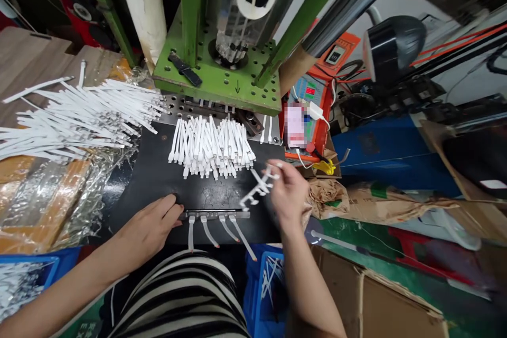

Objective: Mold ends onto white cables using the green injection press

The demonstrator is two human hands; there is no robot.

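My right hand (291, 193) pinches a white plastic sprue (257, 190) with short side branches, raised over the right part of the black work surface (154, 169). My left hand (158, 222) has its fingers closed at the left end of a narrow metal bar (216, 215) near the front edge. Several short white flat cables (208, 232) hang from that bar toward my body. Behind it lies a dense heap of white flat cables (214, 148) with connector ends facing me. My left fingertips are partly hidden from view.
A green press (222, 82) stands right behind the heap. More white cables (87, 111) are piled at left on a plastic-wrapped carton. An orange control box (312, 116) with a phone sits at right. Blue bins (257, 285) and an open cardboard box (380, 296) stand below.
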